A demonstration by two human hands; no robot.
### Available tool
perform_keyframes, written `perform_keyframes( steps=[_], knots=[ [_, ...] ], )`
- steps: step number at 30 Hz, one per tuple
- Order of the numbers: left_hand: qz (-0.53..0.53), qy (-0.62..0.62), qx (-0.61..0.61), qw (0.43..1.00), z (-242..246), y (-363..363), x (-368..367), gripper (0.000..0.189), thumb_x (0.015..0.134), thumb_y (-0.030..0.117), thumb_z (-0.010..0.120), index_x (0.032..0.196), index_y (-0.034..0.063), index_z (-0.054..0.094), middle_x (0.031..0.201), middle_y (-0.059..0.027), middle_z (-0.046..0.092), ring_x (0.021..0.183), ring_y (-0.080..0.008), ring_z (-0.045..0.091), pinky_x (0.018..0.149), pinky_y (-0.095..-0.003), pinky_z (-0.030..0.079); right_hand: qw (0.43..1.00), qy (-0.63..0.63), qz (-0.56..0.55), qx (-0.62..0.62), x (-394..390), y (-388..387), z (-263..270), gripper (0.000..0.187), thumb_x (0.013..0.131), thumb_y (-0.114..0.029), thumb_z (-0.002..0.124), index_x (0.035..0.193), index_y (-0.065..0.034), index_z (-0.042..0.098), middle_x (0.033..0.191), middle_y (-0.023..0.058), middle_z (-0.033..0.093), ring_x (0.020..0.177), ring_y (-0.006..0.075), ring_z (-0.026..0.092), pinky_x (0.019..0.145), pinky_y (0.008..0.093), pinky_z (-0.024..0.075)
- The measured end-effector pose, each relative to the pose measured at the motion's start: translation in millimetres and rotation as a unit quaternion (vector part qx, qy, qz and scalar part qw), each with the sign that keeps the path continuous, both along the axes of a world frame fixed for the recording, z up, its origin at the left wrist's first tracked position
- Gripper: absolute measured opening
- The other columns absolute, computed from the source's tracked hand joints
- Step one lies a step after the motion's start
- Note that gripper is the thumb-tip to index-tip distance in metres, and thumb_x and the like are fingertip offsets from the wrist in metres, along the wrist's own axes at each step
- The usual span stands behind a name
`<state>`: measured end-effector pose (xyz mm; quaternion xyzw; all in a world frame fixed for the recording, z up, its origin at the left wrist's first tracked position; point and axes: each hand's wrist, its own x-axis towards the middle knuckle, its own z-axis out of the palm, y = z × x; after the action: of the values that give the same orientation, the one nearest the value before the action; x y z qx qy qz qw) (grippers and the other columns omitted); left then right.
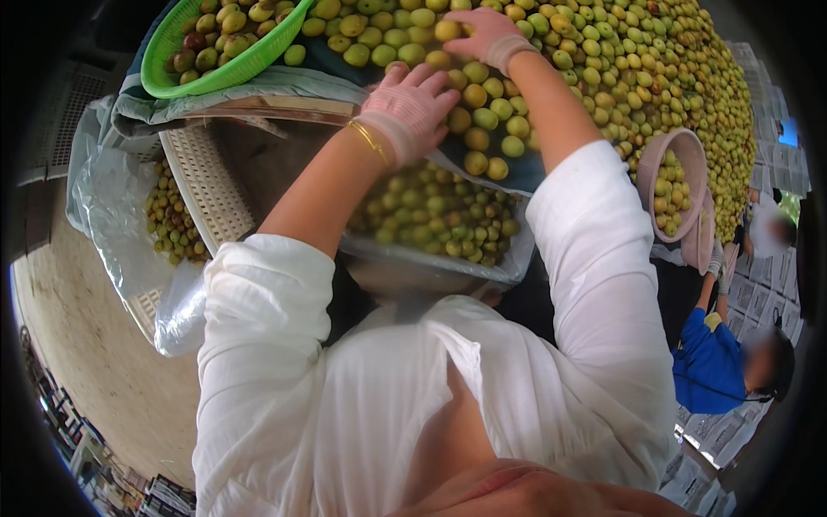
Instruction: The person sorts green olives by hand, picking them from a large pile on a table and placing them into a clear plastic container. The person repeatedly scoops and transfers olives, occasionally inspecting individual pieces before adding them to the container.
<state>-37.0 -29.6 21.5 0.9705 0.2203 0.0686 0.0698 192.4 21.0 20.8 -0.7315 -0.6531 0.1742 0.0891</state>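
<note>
A large heap of green and yellow jujube-like fruits (636,71) spreads over the work surface in front of me. My left hand (410,106), in a pink glove, lies palm down at the near edge, its fingertips by a few fruits; whether it holds any is hidden. Farther out, my right hand (484,39), also gloved in pink, has thumb and fingers around a yellow fruit (447,30). Below my left hand, a lined crate (517,271) holds many small fruits. A bright green plastic basket (258,68) with browner fruits stands at the upper left.
A beige perforated crate (210,181) and a plastic-lined crate of fruits (171,220) are at the left. A pink basket (694,155) with fruits leans on the heap at the right. Two people work farther right, one in a blue top (707,368), beside stacked printed cartons (765,284).
</note>
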Motion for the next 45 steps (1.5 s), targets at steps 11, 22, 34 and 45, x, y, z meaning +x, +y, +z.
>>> perform_keyframes(
  steps=[11, 22, 34, 45],
  knots=[
    [0.038, -0.375, -0.518, 0.768, 11, 3, 23, 0.07, 0.089, 0.001, 0.062, 0.151, 0.0164, 0.031, 0.133, -0.0111, 0.052, 0.103, -0.0182, 0.064, 0.087, -0.032, 0.057, 0.849, 0.51, -0.053, 0.127, -27, -111, 20, 0.04, 0.088, -0.018, 0.071, 0.125, -0.008, 0.061, 0.102, 0.0012, 0.067, 0.09, 0.0116, 0.065, 0.066, 0.0261, 0.0578],
    [-0.089, -0.394, -0.824, 0.397, 26, -13, 33, 0.047, 0.102, 0.022, 0.048, 0.143, 0.0014, 0.04, 0.117, -0.0185, 0.062, 0.08, -0.0146, 0.063, 0.062, -0.0224, 0.056, 0.559, 0.806, -0.175, 0.09, -24, -216, 51, 0.048, 0.1, -0.036, 0.051, 0.135, -0.0047, 0.052, 0.119, 0.014, 0.062, 0.094, 0.0283, 0.068, 0.061, 0.0332, 0.0605],
    [-0.021, -0.352, -0.845, 0.401, 31, -46, 47, 0.037, 0.097, 0.032, 0.062, 0.118, 0.0021, 0.055, 0.091, -0.0084, 0.057, 0.056, -0.0054, 0.042, 0.044, -0.0164, 0.034, 0.415, 0.884, -0.137, 0.164, -9, -253, 36, 0.052, 0.1, -0.036, 0.048, 0.142, -0.0055, 0.042, 0.137, 0.0203, 0.049, 0.125, 0.0429, 0.051, 0.088, 0.051, 0.0567],
    [0.027, -0.312, -0.842, 0.44, 28, -63, 63, 0.049, 0.098, 0.05, 0.053, 0.109, 0.0026, 0.056, 0.064, -0.0013, 0.05, 0.037, -0.0049, 0.029, 0.034, -0.0188, 0.022, 0.317, 0.895, -0.187, 0.253, 73, -258, 20, 0.036, 0.088, -0.01, 0.068, 0.122, -0.0033, 0.057, 0.121, 0.0226, 0.059, 0.09, 0.0268, 0.065, 0.062, 0.0319, 0.0566]
  ],
)
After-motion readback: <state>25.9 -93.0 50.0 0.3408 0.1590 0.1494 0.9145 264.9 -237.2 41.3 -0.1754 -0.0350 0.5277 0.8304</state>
